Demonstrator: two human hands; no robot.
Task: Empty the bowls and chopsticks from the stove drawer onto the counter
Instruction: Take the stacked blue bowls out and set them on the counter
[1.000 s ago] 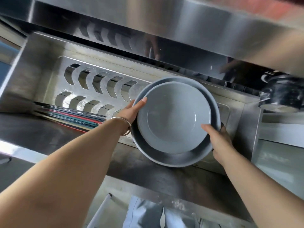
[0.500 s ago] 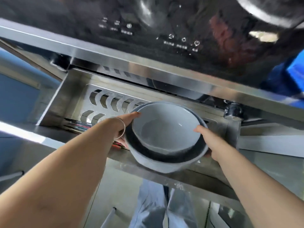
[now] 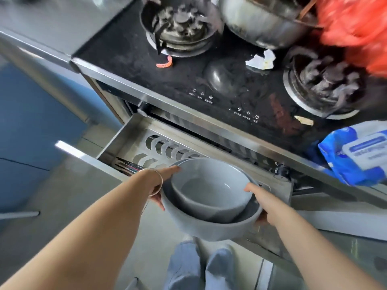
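Observation:
Two grey bowls are nested, a smaller bowl [image 3: 209, 191] inside a larger bowl [image 3: 211, 228], and I hold them in the air above the front of the open steel stove drawer [image 3: 123, 135]. My left hand [image 3: 162, 183] grips the stack's left rim, thumb over the edge. My right hand [image 3: 259, 197] grips the right rim. Coloured chopsticks [image 3: 128, 165] lie at the left of the drawer, partly hidden by my left wrist.
Above the drawer is a black gas stove [image 3: 230, 84] with two burners, a steel pot [image 3: 261, 19] and a red bag [image 3: 356, 24]. A blue pack of wipes [image 3: 356, 153] sits at the right. Grey counter [image 3: 52, 21] lies left of the stove. My legs are below.
Both hands have lifted the nested bowls up out of the drawer and toward me. The view has tilted up, showing the stove top.

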